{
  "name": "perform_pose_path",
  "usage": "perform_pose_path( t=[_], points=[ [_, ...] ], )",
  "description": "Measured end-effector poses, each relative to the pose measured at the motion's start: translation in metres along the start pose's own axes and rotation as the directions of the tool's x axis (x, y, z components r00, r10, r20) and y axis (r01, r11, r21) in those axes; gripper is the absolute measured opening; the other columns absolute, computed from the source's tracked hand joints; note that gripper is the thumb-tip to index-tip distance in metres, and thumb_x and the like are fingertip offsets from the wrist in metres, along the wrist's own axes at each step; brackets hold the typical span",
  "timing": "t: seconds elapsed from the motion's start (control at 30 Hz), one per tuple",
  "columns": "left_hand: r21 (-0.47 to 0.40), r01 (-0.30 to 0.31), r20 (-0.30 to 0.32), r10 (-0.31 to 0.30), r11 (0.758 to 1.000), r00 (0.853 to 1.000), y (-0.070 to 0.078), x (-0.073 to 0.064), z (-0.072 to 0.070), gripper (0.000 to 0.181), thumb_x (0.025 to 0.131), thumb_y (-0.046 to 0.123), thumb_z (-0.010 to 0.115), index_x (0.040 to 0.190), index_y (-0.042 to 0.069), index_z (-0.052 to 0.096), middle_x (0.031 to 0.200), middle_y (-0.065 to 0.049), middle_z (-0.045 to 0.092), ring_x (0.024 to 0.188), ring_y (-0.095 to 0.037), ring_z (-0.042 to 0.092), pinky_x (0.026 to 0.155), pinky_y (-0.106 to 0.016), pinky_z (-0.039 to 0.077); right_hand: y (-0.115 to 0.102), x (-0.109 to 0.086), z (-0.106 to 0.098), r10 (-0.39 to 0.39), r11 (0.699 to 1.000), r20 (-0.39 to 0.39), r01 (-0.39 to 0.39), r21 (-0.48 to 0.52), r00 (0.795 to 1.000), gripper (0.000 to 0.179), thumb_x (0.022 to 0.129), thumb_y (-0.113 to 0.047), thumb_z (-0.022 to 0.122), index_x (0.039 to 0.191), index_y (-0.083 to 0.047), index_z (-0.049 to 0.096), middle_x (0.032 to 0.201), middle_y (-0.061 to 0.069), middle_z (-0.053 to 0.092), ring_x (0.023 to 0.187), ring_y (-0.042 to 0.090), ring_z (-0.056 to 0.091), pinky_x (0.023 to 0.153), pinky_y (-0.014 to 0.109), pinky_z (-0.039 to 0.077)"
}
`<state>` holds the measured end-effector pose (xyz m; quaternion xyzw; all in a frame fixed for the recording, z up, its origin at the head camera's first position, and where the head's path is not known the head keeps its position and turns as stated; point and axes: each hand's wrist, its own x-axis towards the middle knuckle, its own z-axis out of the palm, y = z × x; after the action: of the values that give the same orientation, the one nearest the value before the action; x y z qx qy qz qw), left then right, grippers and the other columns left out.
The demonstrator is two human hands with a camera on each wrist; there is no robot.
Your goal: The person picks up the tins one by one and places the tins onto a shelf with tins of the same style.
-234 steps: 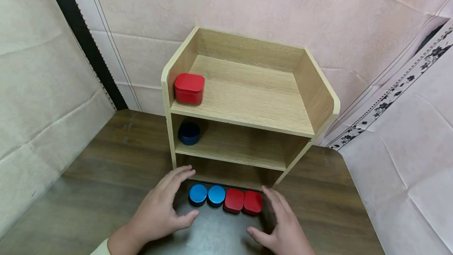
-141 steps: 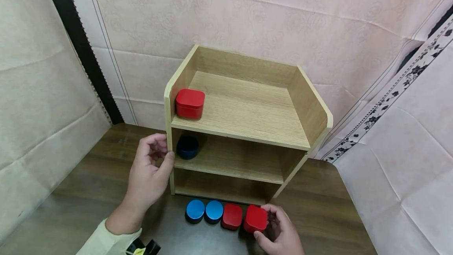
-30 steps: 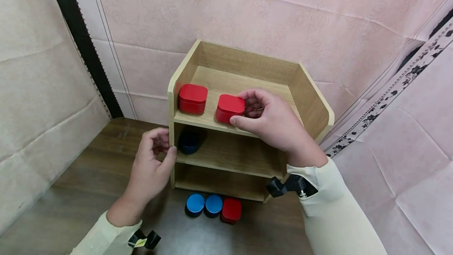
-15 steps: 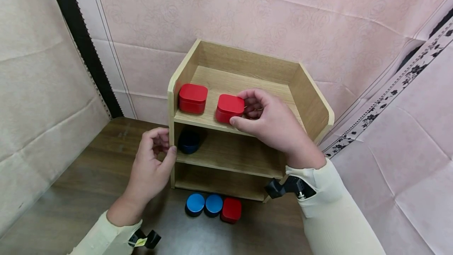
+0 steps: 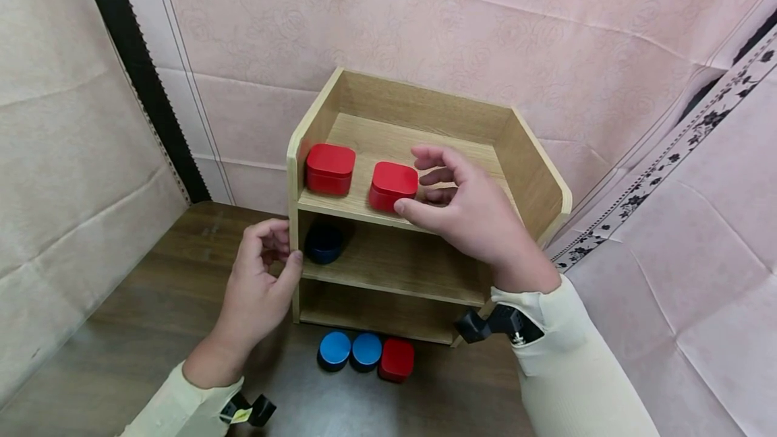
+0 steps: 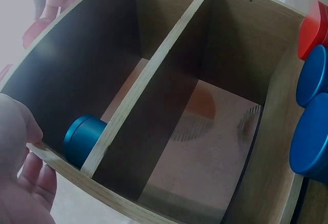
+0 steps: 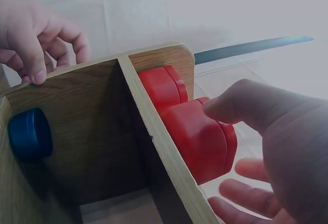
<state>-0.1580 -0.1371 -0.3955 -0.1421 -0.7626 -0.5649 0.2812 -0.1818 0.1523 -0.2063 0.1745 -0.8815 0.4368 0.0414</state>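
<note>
A small wooden shelf (image 5: 413,221) stands on the table. My left hand (image 5: 257,282) grips the front edge of its left side panel, thumb in front and fingers curled at the outer side. On the top level sit two red tins: one (image 5: 330,169) by the left panel, the other (image 5: 393,186) a little to its right. My right hand (image 5: 470,211) is at the right tin, its fingers spread away from the tin and its thumb close to the front corner; whether the thumb touches is unclear. A dark blue round tin (image 5: 324,243) stands on the middle level at the left.
Before the shelf, two blue round tins (image 5: 334,351) and a red tin (image 5: 397,360) stand in a row on the brown table (image 5: 152,322). Pale cloth (image 5: 455,19) hangs behind and at both sides. Each wrist wears a black camera mount (image 5: 500,321).
The red tin from the right end of the row was lifted onto the top level. The right hand's fingers have just loosened from it. The left hand moved to the side panel earlier and stays there.
</note>
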Motion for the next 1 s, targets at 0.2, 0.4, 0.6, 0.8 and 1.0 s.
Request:
perform_pose_path(
  t=[0.2,0.4,0.6,0.8,1.0],
  points=[
    [-0.003,-0.009,-0.003,0.009,1.000,1.000,0.000,0.000,0.000,0.052,0.101,-0.011,0.069,0.147,-0.001,0.049,0.122,-0.012,0.058,0.105,-0.015,0.057,0.090,-0.017,0.050,-0.004,-0.009,-0.003,-0.066,0.997,-0.089,0.069,0.031,0.994,0.069,0.091,-0.026,0.093,0.153,-0.026,0.065,0.149,0.001,0.064,0.127,0.026,0.069,0.113,0.047,0.058],
    [0.002,-0.008,-0.003,0.008,1.000,1.000,0.000,0.000,0.000,0.052,0.101,-0.010,0.069,0.147,-0.001,0.049,0.122,-0.011,0.059,0.105,-0.015,0.057,0.090,-0.019,0.051,-0.011,-0.025,-0.006,-0.108,0.993,-0.153,0.114,0.032,0.982,0.067,0.090,-0.025,0.095,0.151,-0.026,0.066,0.146,-0.010,0.066,0.132,0.023,0.066,0.110,0.039,0.059],
    [0.006,0.000,-0.002,0.000,1.000,1.000,0.001,0.000,0.000,0.052,0.101,-0.010,0.070,0.147,0.000,0.049,0.122,-0.012,0.058,0.106,-0.016,0.057,0.091,-0.019,0.051,-0.014,-0.043,-0.007,-0.195,0.974,-0.206,0.214,0.077,0.959,0.066,0.088,-0.010,0.093,0.148,-0.019,0.068,0.148,-0.006,0.066,0.128,0.019,0.066,0.105,0.029,0.060],
    [0.004,-0.002,-0.004,0.002,1.000,1.000,0.001,-0.001,0.000,0.051,0.101,-0.010,0.069,0.147,0.000,0.049,0.122,-0.011,0.058,0.106,-0.015,0.057,0.091,-0.019,0.051,-0.014,-0.063,-0.003,-0.268,0.948,-0.217,0.297,0.116,0.939,0.069,0.084,0.002,0.092,0.147,-0.012,0.067,0.146,0.002,0.067,0.126,0.024,0.067,0.104,0.029,0.060],
    [0.003,0.000,0.003,0.000,1.000,1.000,0.000,-0.001,0.000,0.051,0.102,-0.009,0.069,0.148,0.001,0.048,0.123,-0.010,0.058,0.107,-0.016,0.057,0.092,-0.021,0.052,-0.013,-0.084,0.000,-0.282,0.939,-0.235,0.318,0.132,0.930,0.072,0.081,0.009,0.092,0.147,-0.012,0.069,0.144,0.007,0.068,0.127,0.032,0.066,0.104,0.029,0.060]
  ],
)
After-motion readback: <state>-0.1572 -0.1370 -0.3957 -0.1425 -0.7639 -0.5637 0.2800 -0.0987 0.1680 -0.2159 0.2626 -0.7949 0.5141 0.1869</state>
